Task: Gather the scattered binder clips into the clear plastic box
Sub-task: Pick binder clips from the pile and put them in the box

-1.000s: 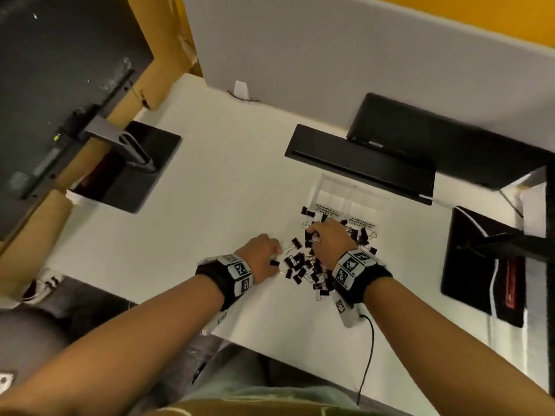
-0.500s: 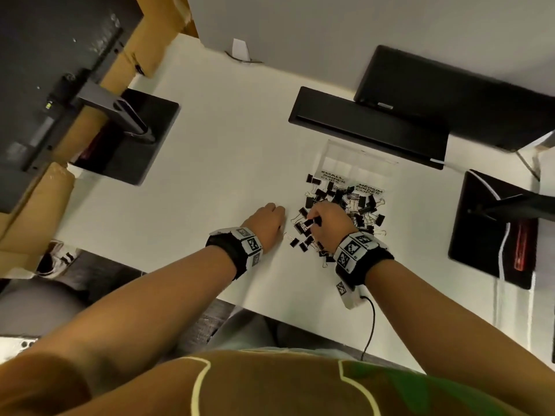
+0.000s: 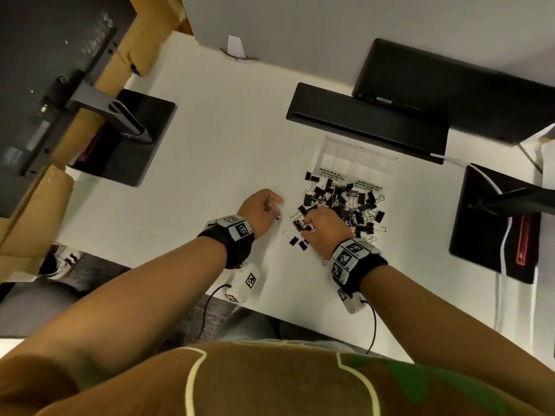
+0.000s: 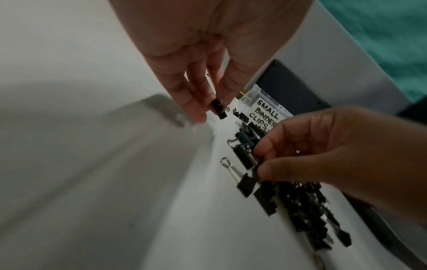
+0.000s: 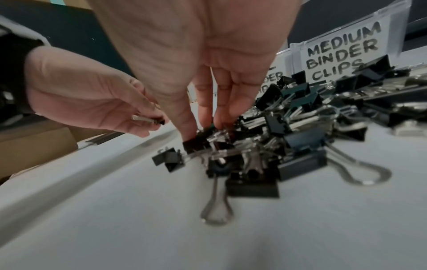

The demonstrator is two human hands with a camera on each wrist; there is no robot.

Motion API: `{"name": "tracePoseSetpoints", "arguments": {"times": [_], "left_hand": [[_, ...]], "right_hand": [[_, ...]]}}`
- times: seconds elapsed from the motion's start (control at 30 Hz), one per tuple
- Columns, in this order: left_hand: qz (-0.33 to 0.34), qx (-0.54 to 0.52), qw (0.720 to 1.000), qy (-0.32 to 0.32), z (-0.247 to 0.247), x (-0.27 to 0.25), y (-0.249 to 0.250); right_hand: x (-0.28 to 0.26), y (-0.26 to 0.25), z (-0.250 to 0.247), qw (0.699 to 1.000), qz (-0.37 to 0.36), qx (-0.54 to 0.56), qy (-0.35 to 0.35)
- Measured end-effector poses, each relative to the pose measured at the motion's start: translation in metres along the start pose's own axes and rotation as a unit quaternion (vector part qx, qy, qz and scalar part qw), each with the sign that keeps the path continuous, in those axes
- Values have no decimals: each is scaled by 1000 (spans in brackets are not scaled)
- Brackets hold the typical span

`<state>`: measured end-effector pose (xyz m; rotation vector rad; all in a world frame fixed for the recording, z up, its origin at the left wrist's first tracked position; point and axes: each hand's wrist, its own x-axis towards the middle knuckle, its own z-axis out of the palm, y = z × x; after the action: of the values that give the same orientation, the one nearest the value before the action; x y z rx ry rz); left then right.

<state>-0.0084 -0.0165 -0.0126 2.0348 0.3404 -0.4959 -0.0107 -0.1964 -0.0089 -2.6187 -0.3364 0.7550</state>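
Observation:
Many black binder clips (image 3: 345,205) lie heaped on the white desk (image 3: 210,175), just in front of the clear plastic box (image 3: 354,157) labelled "SMALL BINDER CLIPS" (image 4: 265,115) and "MEDIUM BINDER CLIPS" (image 5: 339,54). My left hand (image 3: 277,216) hovers left of the heap. It pinches one small black clip (image 4: 218,108) between thumb and fingers, also seen in the right wrist view (image 5: 149,119). My right hand (image 3: 306,228) is at the heap's near left edge. Its thumb and fingertips (image 5: 191,131) pinch a black clip (image 5: 196,144) among the others.
A black bar-shaped device (image 3: 366,121) lies just behind the box, under a dark monitor (image 3: 450,85). Black monitor-stand bases sit at the left (image 3: 120,139) and right (image 3: 495,223), the right one with a white cable. The desk's near edge (image 3: 300,313) runs below my wrists.
My left hand has drawn away from the heap to the left with a small clip. My right hand has stayed at the heap's near left edge, picking at clips. The head view has tilted.

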Motion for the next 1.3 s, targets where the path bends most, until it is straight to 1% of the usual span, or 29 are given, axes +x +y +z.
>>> {"name": "tracePoseSetpoints", "arguments": {"times": [0.07, 0.13, 0.23, 0.27, 0.33, 0.4, 0.43, 0.5, 0.53, 0.57, 0.7, 0.77, 0.87, 0.97, 1.03, 1.17, 1.23, 1.3], "left_hand": [[-29, -48, 998, -19, 1, 0, 5], [-59, -84, 993, -54, 4, -2, 10], [-69, -82, 990, -89, 10, -3, 13], [-63, -62, 992, -92, 12, -4, 13], [-33, 19, 995, -95, 15, -6, 11], [9, 105, 988, -117, 18, -7, 8], [31, 155, 978, -138, 19, -8, 7], [79, 272, 945, -164, 25, -8, 3], [95, 310, 932, -164, 27, -8, 1], [104, 330, 924, -161, 29, -7, -1], [120, 337, 923, -139, 34, -7, -3], [123, 344, 921, -133, 35, -7, -1], [114, 343, 924, -122, 34, -6, 2], [114, 344, 925, -119, 30, -4, 0], [127, 341, 924, -116, 29, -4, -2], [139, 347, 922, -103, 30, -6, 1], [142, 352, 919, -104, 31, -7, 2], [144, 357, 917, -108, 32, -6, 2]], "right_hand": [[2, -2, -1, 1000, -1, 1, 6], [4, -2, -5, 1000, 2, 18, 3], [6, 5, -10, 997, 9, 69, 28], [7, 8, -12, 996, 7, 82, 39], [7, 12, -13, 995, -13, 89, 50], [4, 10, -12, 994, -62, 80, 42], [2, 9, -9, 993, -91, 73, 29], [-3, 7, 0, 989, -138, 44, -3], [-4, 6, 4, 989, -147, 26, -16], [-5, 6, 8, 989, -146, 14, -20], [-1, 6, 13, 996, -87, 31, -1], [0, 7, 14, 997, -71, 31, 3], [-3, 10, 17, 994, -103, 8, 32], [-9, 15, 18, 992, -116, -16, 47], [-11, 16, 18, 990, -126, -40, 44], [-9, 14, 17, 992, -116, -53, 13], [-7, 13, 15, 993, -110, -39, 5], [-6, 13, 10, 995, -102, -1, 13]]}}
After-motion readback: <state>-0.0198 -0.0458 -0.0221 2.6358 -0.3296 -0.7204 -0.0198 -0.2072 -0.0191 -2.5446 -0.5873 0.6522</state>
